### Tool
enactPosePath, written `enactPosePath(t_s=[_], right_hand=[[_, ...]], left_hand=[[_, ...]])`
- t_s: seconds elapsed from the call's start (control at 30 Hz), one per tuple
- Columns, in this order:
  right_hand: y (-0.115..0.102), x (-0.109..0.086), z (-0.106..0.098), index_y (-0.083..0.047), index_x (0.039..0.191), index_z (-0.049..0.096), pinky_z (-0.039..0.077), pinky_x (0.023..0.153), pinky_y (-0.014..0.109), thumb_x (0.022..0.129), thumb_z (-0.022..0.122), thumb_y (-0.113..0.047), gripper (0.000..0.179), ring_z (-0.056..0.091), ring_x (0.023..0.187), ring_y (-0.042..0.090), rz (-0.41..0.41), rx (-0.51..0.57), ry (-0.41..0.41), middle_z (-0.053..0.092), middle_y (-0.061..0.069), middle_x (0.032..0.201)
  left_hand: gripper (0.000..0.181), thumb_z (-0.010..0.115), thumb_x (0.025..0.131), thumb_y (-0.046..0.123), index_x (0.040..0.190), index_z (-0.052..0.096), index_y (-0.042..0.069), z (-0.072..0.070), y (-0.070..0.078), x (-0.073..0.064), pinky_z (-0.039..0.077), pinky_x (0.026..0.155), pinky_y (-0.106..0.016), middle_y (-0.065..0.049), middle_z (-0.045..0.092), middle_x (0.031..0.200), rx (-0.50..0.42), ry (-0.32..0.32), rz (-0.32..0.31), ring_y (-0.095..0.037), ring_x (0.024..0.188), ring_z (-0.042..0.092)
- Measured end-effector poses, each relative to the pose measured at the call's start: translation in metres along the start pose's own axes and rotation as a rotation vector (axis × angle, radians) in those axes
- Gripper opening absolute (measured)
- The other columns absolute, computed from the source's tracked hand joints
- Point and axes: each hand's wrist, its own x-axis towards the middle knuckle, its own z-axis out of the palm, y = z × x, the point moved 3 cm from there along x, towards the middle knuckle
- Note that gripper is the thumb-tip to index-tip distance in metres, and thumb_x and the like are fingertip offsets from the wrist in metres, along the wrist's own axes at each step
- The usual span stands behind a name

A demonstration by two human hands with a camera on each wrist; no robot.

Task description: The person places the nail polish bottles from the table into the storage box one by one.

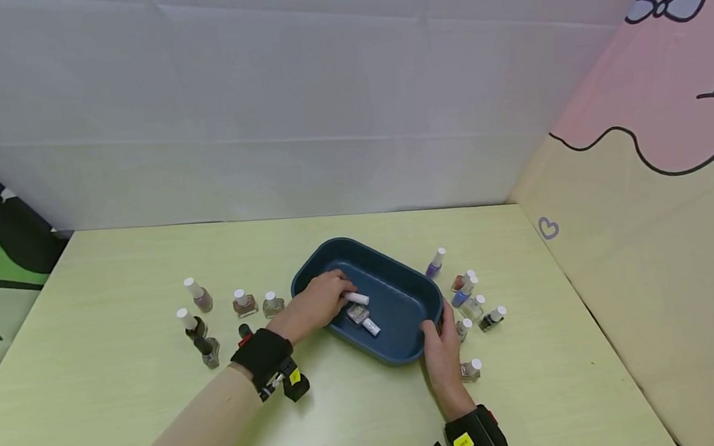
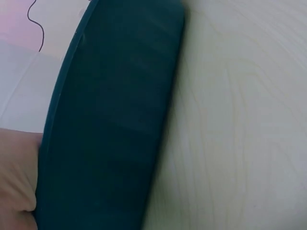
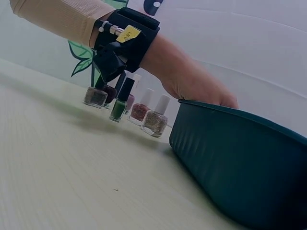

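A dark blue rectangular plastic basin sits turned at an angle on the table. Over its left rim reaches my left hand, whose fingers pinch a white-capped nail polish bottle; its glass body is mostly hidden. Beside it in the basin lies another nail polish bottle on its side. My right hand grips the basin's right end, thumb at the rim. The left wrist view is filled by the basin's outer wall. In the right wrist view, the left hand dips behind the rim.
Left of the basin stand several nail polish bottles, among them a brown one and a dark-capped one. More nail polish bottles stand to its right, including a purple one and a black one. A white sheet rises behind the table.
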Motion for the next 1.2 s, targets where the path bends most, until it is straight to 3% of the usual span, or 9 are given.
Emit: enactPosePath(t_s=[0.17,0.57,0.87,1.03,1.2], right_hand=[[0.0,0.0,0.0,-0.014,0.163,0.029,0.031,0.12,0.055,0.101,0.045,-0.008,0.064,0.034,0.147,0.029,-0.001,0.001,-0.002,0.031,0.009,0.167],[0.001,0.001,0.0,-0.013,0.163,0.028,0.03,0.121,0.055,0.101,0.045,-0.009,0.064,0.034,0.147,0.029,0.001,0.005,-0.002,0.031,0.008,0.166],[0.0,0.0,0.0,-0.015,0.163,0.028,0.029,0.122,0.055,0.102,0.045,-0.01,0.064,0.034,0.148,0.028,0.009,0.007,-0.01,0.03,0.008,0.167],[-0.001,-0.001,0.0,-0.015,0.163,0.028,0.03,0.122,0.055,0.102,0.045,-0.01,0.064,0.034,0.148,0.028,0.003,0.01,-0.01,0.03,0.008,0.167],[0.0,0.0,0.0,-0.015,0.163,0.028,0.03,0.122,0.055,0.102,0.045,-0.01,0.064,0.034,0.148,0.028,0.002,0.005,-0.011,0.03,0.008,0.167]], left_hand=[[0.023,0.067,0.1,0.007,0.121,0.073,0.0,0.001,-0.001,0.001,0.055,0.095,-0.04,-0.015,0.068,0.116,-0.047,-0.021,-0.071,-0.027,0.106,0.063],[0.023,0.065,0.101,0.009,0.123,0.072,0.005,0.003,-0.002,0.004,0.054,0.097,-0.04,-0.012,0.069,0.119,-0.065,-0.053,-0.136,-0.024,0.103,0.061],[0.024,0.066,0.101,0.01,0.123,0.072,0.005,0.003,-0.002,0.003,0.055,0.097,-0.04,-0.012,0.069,0.121,-0.04,-0.04,-0.129,-0.024,0.106,0.063],[0.026,0.068,0.1,0.014,0.124,0.071,0.005,0.001,0.0,0.0,0.056,0.099,-0.04,-0.012,0.069,0.123,0.026,0.029,-0.087,-0.025,0.11,0.066],[0.019,0.071,0.098,0.014,0.116,0.075,0.008,-0.005,0.004,-0.007,0.058,0.091,-0.039,-0.008,0.074,0.114,0.172,0.234,0.048,-0.023,0.102,0.07]])
